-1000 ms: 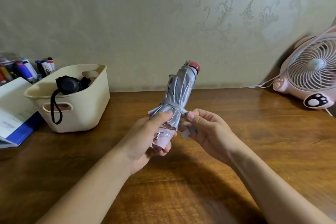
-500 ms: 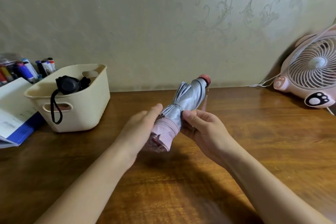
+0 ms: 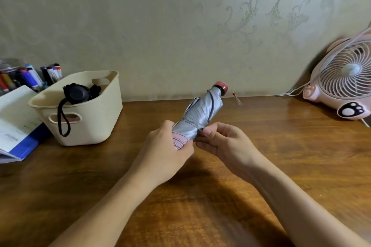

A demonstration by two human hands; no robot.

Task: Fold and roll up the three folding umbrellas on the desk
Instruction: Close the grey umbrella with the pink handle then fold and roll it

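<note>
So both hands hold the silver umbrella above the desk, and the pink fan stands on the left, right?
No, the head view shows the pink fan on the right. The left hand and right hand do both hold the silver umbrella above the desk.

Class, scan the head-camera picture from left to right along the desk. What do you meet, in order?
Blue folder with papers → cream basket → silver umbrella → pink fan.
</note>
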